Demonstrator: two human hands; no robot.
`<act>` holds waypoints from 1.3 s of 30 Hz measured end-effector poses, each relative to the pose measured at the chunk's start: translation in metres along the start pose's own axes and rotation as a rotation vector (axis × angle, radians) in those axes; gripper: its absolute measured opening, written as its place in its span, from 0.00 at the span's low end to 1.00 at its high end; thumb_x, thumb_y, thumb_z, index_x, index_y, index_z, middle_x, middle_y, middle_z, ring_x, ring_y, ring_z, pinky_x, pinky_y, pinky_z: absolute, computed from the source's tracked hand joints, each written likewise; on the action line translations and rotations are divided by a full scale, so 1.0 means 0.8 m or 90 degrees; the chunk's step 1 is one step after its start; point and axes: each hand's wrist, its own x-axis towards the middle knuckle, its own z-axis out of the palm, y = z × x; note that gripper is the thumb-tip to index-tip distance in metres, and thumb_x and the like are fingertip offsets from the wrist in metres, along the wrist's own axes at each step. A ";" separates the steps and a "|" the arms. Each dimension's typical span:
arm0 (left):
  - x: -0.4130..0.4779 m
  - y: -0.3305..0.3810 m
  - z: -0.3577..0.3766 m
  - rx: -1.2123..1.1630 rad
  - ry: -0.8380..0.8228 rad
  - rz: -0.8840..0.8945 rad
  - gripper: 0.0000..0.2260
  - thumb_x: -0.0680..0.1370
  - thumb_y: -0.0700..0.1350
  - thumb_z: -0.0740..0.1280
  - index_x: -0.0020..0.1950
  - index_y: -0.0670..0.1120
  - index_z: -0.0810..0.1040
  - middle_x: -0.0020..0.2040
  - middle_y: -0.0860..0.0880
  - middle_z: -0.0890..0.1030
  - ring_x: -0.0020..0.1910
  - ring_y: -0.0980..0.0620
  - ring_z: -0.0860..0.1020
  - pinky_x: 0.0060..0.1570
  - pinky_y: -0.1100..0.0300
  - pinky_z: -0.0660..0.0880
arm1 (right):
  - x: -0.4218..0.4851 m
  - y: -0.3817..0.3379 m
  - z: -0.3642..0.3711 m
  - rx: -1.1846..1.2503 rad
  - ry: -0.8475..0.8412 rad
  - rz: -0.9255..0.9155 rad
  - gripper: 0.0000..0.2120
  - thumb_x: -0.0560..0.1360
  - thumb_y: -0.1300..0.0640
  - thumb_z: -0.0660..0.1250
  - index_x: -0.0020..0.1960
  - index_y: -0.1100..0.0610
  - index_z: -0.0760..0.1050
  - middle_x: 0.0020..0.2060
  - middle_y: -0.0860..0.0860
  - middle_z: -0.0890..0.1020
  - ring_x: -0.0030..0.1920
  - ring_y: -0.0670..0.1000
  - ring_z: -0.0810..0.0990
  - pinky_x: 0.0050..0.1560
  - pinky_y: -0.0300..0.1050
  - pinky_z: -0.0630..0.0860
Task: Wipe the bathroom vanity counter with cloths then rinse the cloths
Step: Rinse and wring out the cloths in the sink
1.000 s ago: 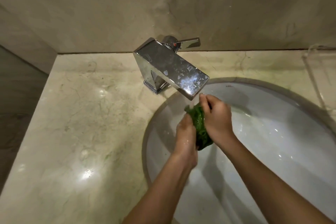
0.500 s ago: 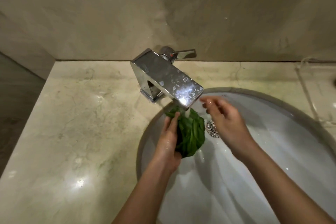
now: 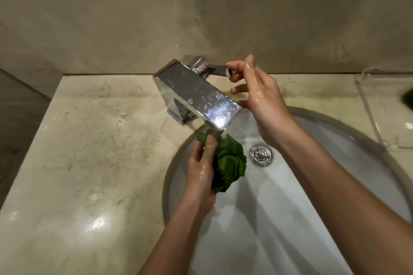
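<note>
We see the left hand over the left part of the white sink basin, its wet fingers curled round a bunched green cloth. It holds the cloth up directly beneath the mouth of the chrome faucet spout, where a thin stream of water seems to fall onto the top folds. The cloth hangs above the bowl rather than lying in it, just left of the metal drain stopper, which sits at the bottom of the basin with a sheen of water around it. The right hand, wet and glistening, reaches across the back rim of the basin. Its fingertips pinch the end of the faucet lever with the thumb raised above, and the lever points toward the right along the back edge of the counter. At the right edge of the counter we make out a clear tray holding something dark that the frame cuts off, and we cannot tell what it is.
</note>
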 end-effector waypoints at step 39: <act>-0.044 0.025 0.014 0.526 -0.353 0.301 0.04 0.77 0.48 0.64 0.47 0.49 0.73 0.36 0.58 0.76 0.33 0.59 0.74 0.34 0.65 0.70 | -0.132 0.090 -0.087 -0.236 -0.154 0.079 0.37 0.66 0.62 0.76 0.67 0.41 0.64 0.58 0.35 0.71 0.51 0.41 0.75 0.43 0.34 0.75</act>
